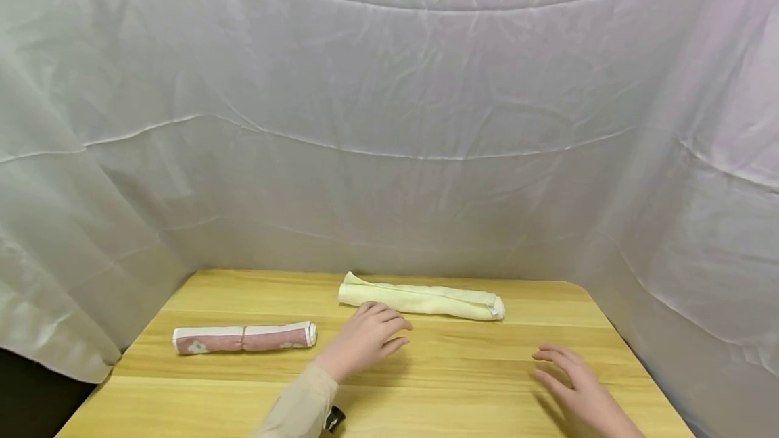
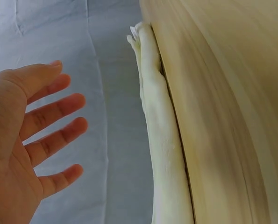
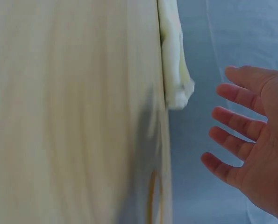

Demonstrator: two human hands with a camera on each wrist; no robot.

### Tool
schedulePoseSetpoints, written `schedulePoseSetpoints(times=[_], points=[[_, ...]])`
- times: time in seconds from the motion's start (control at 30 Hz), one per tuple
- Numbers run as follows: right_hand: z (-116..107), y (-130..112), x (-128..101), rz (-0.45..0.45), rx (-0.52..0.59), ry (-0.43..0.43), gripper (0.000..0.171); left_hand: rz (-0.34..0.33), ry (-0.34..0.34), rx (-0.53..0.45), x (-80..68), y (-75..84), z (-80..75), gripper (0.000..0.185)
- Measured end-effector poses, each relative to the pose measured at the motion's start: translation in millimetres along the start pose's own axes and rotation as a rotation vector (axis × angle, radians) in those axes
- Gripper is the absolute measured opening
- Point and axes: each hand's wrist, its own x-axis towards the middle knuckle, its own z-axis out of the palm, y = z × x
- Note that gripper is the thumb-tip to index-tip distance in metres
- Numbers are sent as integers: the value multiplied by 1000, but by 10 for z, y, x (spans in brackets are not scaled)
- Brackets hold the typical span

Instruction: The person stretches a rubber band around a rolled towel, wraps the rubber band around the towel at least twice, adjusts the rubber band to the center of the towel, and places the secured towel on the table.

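Observation:
A pale yellow towel [image 1: 420, 298], loosely rolled with a raised flap at its left end, lies along the back of the wooden table. In the head view my left hand [image 1: 368, 340] is just in front of that roll and overlaps its lower edge; the left wrist view shows its fingers [image 2: 54, 114] spread, with nothing held. To the right, over the table, my right hand [image 1: 572, 384] has its fingers apart and holds nothing. The yellow towel [image 3: 174, 56] also appears in the right wrist view, away from the right hand's fingers [image 3: 234, 123].
A pink towel [image 1: 225, 338] with white bands and flowers lies rolled and tied round its middle at the left. The wooden table [image 1: 462, 391] is enclosed by hanging grey-white cloth [image 1: 389, 86] behind and at both sides. A small black object [image 1: 334, 418] shows by the left sleeve.

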Motion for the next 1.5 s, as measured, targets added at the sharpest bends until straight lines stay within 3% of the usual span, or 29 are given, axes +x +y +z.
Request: schedulePoseSetpoints(times=[0.3, 0.57, 0.67, 0.93, 1.1, 1.3, 1.5], points=[[-214, 325, -128, 216, 79, -86, 24, -8, 13, -23, 205, 70, 112, 25], [-320, 574, -183, 461, 242, -269, 46, -29, 30, -37, 361, 129, 245, 24], [-340, 662, -186, 524, 266, -299, 53, -51, 24, -52, 426, 146, 291, 25], [-334, 794, -208, 581, 327, -302, 56, -130, -13, -94, 586, 177, 431, 27], [-357, 834, -245, 637, 298, -342, 54, -144, -22, -77, 687, 200, 538, 27], [-351, 794, -227, 616, 244, -374, 47, -178, -74, -72, 829, 198, 630, 30], [-285, 782, -204, 571, 227, -358, 26, -222, -168, -62, 960, 165, 751, 37]])
